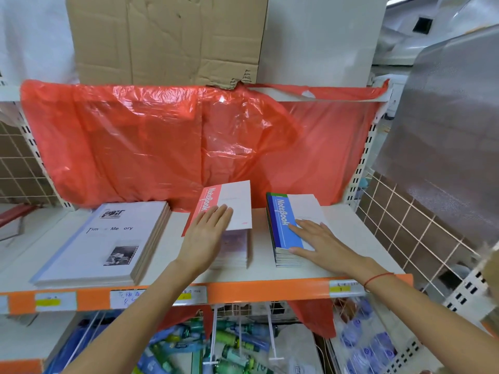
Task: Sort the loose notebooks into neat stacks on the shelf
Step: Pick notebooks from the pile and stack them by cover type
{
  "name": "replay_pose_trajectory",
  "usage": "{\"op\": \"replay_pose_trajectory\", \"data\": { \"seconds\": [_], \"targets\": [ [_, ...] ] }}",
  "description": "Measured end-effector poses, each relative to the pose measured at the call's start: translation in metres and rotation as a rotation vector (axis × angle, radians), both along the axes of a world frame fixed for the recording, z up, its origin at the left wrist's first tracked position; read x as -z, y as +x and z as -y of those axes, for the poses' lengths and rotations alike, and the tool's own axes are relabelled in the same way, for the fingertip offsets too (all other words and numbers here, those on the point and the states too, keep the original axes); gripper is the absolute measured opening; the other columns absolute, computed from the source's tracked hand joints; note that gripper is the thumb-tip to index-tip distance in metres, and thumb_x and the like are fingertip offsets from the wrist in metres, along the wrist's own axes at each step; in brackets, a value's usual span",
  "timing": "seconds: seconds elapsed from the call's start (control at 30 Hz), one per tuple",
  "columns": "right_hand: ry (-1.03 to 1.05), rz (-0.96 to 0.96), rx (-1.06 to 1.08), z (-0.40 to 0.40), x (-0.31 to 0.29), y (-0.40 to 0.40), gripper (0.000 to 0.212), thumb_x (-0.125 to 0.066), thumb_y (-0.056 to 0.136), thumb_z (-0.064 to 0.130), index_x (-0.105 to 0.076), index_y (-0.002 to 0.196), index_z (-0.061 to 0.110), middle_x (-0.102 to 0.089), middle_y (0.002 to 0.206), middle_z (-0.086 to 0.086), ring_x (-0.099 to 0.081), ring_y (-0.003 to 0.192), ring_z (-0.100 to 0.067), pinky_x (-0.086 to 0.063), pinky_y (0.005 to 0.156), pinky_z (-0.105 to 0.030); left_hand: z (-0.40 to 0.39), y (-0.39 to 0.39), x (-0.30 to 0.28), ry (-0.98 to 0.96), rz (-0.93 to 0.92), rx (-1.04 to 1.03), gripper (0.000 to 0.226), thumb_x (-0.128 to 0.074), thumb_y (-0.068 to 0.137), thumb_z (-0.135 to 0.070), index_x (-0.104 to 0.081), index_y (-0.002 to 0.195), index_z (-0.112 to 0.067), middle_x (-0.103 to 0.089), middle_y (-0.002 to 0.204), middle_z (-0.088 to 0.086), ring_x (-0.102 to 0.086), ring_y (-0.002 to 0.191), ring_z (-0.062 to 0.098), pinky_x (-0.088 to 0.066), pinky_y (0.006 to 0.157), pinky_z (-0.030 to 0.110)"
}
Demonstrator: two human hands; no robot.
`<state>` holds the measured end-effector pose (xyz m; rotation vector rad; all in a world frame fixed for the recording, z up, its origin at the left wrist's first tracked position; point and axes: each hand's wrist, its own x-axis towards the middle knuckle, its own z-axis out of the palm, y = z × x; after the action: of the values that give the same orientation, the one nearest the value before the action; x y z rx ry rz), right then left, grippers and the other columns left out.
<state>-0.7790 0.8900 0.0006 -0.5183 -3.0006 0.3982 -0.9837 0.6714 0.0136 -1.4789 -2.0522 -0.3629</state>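
Observation:
On the white shelf [172,255], a red-and-white notebook [232,201] is tilted above a small pale stack [235,249]. My left hand [208,233] lies flat on its lower edge with straight fingers. To the right stands a stack of notebooks with a blue-and-white one on top [286,220]. My right hand [318,244] presses flat on that stack, thumb at its front edge. A larger stack of white notebooks with black photos [108,244] sits at the left.
A red plastic sheet [162,141] hangs behind the shelf, with cardboard [167,39] above it. An orange price rail [243,291] runs along the shelf front. Below is a wire basket of bottles [216,344]. Wire grid panels [421,228] flank the right side.

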Motion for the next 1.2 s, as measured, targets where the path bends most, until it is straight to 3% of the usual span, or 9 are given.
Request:
{"op": "replay_pose_trajectory", "data": {
  "seconds": [0.27, 0.63, 0.8, 1.0, 1.2],
  "targets": [
    [0.040, 0.016, -0.069, -0.009, -0.001, 0.000, 0.100, -0.009, 0.066, 0.087, -0.012, 0.151, 0.033, -0.007, 0.159, 0.005, 0.001, 0.146, -0.010, 0.004, 0.118, -0.039, -0.013, 0.022, -0.001, 0.011, 0.030, -0.105, 0.061, -0.026, 0.066, 0.000, -0.066, 0.112, 0.003, -0.067, 0.112, 0.021, -0.067, 0.097, 0.037, -0.053, 0.080, 0.048],
    [0.038, -0.016, -0.079, -0.016, 0.003, -0.005, 0.121, 0.010, 0.051, 0.096, -0.015, 0.151, 0.032, -0.008, 0.159, 0.004, 0.000, 0.146, -0.012, 0.004, 0.117, -0.040, -0.010, 0.043, -0.003, 0.053, -0.010, -0.184, 0.056, -0.029, 0.070, 0.002, -0.066, 0.111, 0.004, -0.067, 0.109, 0.021, -0.067, 0.095, 0.038, -0.055, 0.077, 0.047],
    [0.032, -0.016, -0.067, -0.016, -0.002, -0.009, 0.124, 0.010, 0.049, 0.096, -0.015, 0.151, 0.031, -0.008, 0.159, 0.003, 0.000, 0.146, -0.013, 0.003, 0.117, -0.041, -0.010, 0.041, -0.002, 0.084, -0.001, -0.172, 0.058, -0.057, 0.055, 0.018, -0.066, 0.111, 0.005, -0.067, 0.109, 0.022, -0.067, 0.095, 0.039, -0.054, 0.077, 0.049],
    [0.043, -0.027, -0.052, -0.015, -0.001, -0.013, 0.124, 0.012, 0.050, 0.096, -0.017, 0.151, 0.030, -0.011, 0.159, 0.002, -0.003, 0.146, -0.013, 0.002, 0.117, -0.041, -0.011, 0.033, -0.002, 0.102, -0.049, -0.154, 0.055, -0.044, 0.061, 0.011, -0.066, 0.111, 0.004, -0.067, 0.109, 0.020, -0.067, 0.095, 0.038, -0.055, 0.077, 0.047],
    [0.060, -0.031, -0.050, -0.016, 0.001, -0.014, 0.122, 0.012, 0.051, 0.095, -0.018, 0.150, 0.031, -0.011, 0.159, 0.004, -0.004, 0.146, -0.012, 0.001, 0.117, -0.041, -0.010, 0.032, -0.004, 0.096, -0.010, -0.161, 0.073, -0.075, 0.041, 0.022, -0.066, 0.111, 0.004, -0.067, 0.110, 0.021, -0.066, 0.096, 0.039, -0.054, 0.077, 0.049]
  ]
}}
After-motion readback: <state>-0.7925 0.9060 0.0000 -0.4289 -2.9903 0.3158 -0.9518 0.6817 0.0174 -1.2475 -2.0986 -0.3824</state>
